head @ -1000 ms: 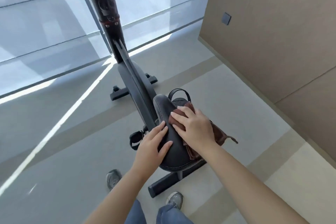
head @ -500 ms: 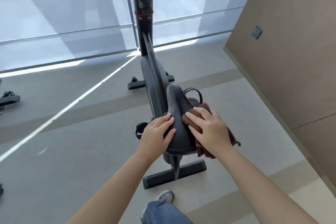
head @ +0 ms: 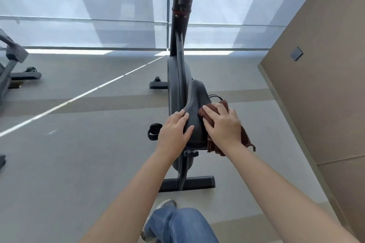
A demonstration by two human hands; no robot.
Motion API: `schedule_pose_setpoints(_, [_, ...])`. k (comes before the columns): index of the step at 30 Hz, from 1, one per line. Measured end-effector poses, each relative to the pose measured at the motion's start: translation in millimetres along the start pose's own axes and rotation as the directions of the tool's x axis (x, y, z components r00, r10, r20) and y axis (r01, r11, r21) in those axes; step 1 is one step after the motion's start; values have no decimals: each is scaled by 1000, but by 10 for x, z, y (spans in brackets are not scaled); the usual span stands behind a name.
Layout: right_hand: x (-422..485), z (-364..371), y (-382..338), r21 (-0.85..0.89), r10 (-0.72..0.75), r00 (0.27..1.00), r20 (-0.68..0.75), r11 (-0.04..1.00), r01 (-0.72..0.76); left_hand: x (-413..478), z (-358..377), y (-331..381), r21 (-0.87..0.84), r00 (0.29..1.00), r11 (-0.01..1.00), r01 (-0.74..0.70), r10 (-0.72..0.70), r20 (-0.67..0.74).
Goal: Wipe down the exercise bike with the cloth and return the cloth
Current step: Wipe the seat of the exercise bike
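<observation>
The left hand (head: 173, 134) rests on the left side of the black padded saddle (head: 194, 104) of the dark grey exercise bike (head: 177, 77), with fingers relaxed and thumb spread apart. The right hand (head: 223, 124) presses the brown soft cloth (head: 245, 136) flat against the saddle's right side with straight fingers, and the cloth's edge hangs below.

Forearms (head: 272, 181) are bare from the left hand (head: 173, 132) and right hand (head: 223, 126) back; well below the grip, blue denim jeans (head: 177, 225) and a grey sneaker (head: 166, 203).
</observation>
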State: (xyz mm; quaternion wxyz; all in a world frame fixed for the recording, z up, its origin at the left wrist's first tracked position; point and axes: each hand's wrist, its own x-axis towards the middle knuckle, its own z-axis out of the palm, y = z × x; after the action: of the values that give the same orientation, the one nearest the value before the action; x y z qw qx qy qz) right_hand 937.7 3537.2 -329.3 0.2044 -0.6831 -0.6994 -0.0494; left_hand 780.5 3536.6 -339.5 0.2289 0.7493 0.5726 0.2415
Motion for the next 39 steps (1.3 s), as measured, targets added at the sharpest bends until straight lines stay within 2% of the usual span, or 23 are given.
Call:
schedule_pose_setpoints(5, [42, 5, 84, 44, -69, 996, 48, 997, 67, -21, 17, 18, 30, 1000, 1000, -3, 3, -14])
schedule_pose_setpoints(8, [107, 9, 150, 107, -125, 989, 78, 988, 116, -9, 53, -22, 26, 997, 1000, -14, 16, -74])
schedule_pose_setpoints(14, [347, 39, 220, 190, -262, 949, 173, 955, 229, -2, 78, -50, 38, 993, 999, -4, 8, -116])
schedule_pose_setpoints(20, [726, 173, 176, 248, -492, 855, 164, 859, 447, -21, 105, -14, 31, 991, 998, 49, -45, -129])
schedule_pose_setpoints(23, [870, 270, 120, 248, -605, 782, 148, 788, 563, -66, 125, 68, 150, 984, 986, 68, -40, -176])
schedule_pose_setpoints(26, [897, 272, 155, 317, -632, 759, 159, 760, 567, -116, 202, 223, 257, 954, 945, 204, -133, -270])
schedule_pose_setpoints(30, [722, 165, 413, 476, -690, 720, 72, 658, 584, -221, 416, 540, 269, 860, 857, 440, -315, -402])
schedule_pose_setpoints(33, [590, 102, 629, 545, -755, 656, 15, 556, 628, -279, 561, 718, 281, 818, 803, 526, -387, -425])
schedule_pose_setpoints(39, [653, 147, 625, 581, -787, 617, 0, 502, 640, -351, 619, 904, 259, 751, 753, 605, -431, -500])
